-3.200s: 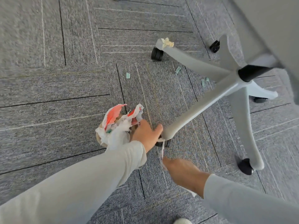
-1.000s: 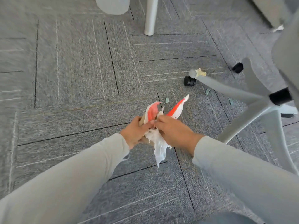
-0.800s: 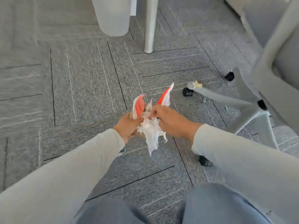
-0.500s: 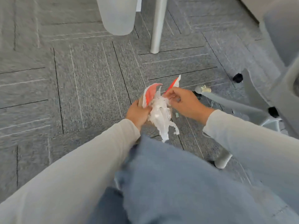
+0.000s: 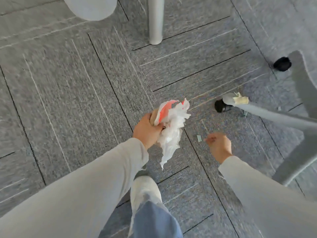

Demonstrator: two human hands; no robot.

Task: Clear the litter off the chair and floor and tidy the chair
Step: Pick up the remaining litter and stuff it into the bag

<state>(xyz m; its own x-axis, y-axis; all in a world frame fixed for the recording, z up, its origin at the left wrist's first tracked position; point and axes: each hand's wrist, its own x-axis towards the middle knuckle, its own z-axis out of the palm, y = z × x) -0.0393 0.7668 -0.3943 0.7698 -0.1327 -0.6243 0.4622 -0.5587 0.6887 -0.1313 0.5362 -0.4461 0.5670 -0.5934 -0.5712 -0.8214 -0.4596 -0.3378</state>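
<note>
Left hand (image 5: pixel 147 133) gripped the crumpled litter wad (image 5: pixel 171 124); right hand (image 5: pixel 218 146), fingers curled and empty, hovered beside a green paper scrap (image 5: pixel 199 138), best pinched by its edge.

Open carpet (image 5: pixel 60 100) left of centre: free passage. Right side barred by chair base spokes (image 5: pixel 274 115) and castor (image 5: pixel 221 105). Post (image 5: pixel 155 19) and bin (image 5: pixel 91 7) block the far edge.

I can read no text, number or brand anywhere from here. The crumpled red-and-white wrapper (image 5: pixel 171 121) held in the left hand (image 5: pixel 147 133) shows only red patches, too creased and blurred for me to make out letters. The small pale scrap (image 5: pixel 199 138) on the carpet (image 5: pixel 85 100) and the yellowish scrap (image 5: pixel 241 100) on the chair leg (image 5: pixel 274 115) carry nothing I can read.
</note>
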